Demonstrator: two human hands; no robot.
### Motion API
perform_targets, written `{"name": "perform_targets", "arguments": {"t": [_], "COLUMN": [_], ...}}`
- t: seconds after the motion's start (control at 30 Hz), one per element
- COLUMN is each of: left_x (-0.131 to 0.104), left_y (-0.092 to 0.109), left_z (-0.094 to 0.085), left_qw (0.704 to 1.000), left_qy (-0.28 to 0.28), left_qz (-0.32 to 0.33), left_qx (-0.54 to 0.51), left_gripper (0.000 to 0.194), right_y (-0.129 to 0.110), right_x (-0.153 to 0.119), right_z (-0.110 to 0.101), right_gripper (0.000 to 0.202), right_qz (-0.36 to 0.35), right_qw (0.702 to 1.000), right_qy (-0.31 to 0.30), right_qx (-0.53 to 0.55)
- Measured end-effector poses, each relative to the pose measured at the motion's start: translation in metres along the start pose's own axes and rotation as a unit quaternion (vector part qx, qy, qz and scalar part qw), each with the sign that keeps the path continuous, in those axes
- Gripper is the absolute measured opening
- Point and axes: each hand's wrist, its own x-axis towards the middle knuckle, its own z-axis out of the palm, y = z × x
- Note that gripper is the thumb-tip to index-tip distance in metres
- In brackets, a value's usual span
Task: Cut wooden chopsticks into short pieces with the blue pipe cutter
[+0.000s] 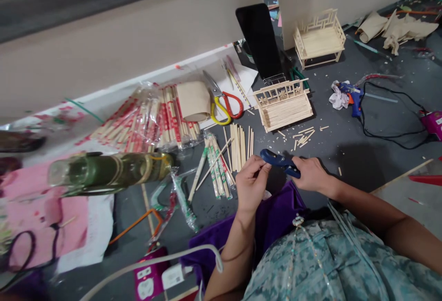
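My right hand (312,174) is closed around dark blue pliers (280,162), which point left toward my other hand. My left hand (253,182) has its thumb and fingertips pinched together by the tool's far end; whatever lies in the pinch is too small or hidden to name. Just beyond the hands is a small stick-built bench (285,112) with a railed back. Short cut stick pieces (304,137) are scattered in front of it. Bare wooden sticks (238,147) lie in a row beyond my left hand, beside wrapped chopsticks (217,167).
A finished-looking miniature bench (319,43) stands at the back right, near a blue glue gun (356,101) with a trailing cord. A phone (258,41) leans upright behind. Scissors (223,101), packaged chopsticks (148,117) and a green bottle (110,172) lie to the left. A white cable (152,259) crosses the front.
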Motion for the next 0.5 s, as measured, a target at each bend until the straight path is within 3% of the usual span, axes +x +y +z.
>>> {"name": "perform_targets", "arguments": {"t": [0.33,0.5], "left_x": [0.003,-0.001], "left_y": [-0.004,-0.015], "left_z": [0.001,-0.007], "left_qw": [1.000,0.998], "left_qy": [0.001,0.013], "left_qz": [-0.023,-0.062], "left_qx": [-0.013,-0.020], "left_gripper": [0.013,0.017], "right_y": [0.004,0.003], "right_x": [0.007,0.007], "right_z": [0.009,0.009], "right_gripper": [0.024,0.027], "right_qz": [-0.008,-0.023], "right_qw": [0.999,0.999], "right_qy": [0.029,0.026], "right_qx": [-0.027,-0.031]}}
